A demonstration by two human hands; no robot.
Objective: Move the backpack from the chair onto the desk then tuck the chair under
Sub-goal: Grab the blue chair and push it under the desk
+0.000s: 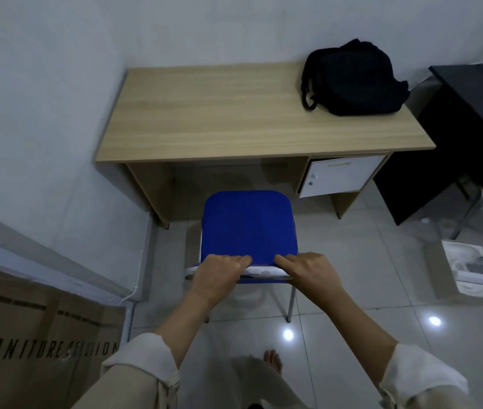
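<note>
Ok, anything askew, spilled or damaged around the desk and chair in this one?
Nothing damaged or spilled. The backpack sits at the desk's far right corner, its edge slightly overhanging the side. The chair is not yet tucked under; left hand and right hand grip its backrest.
</note>
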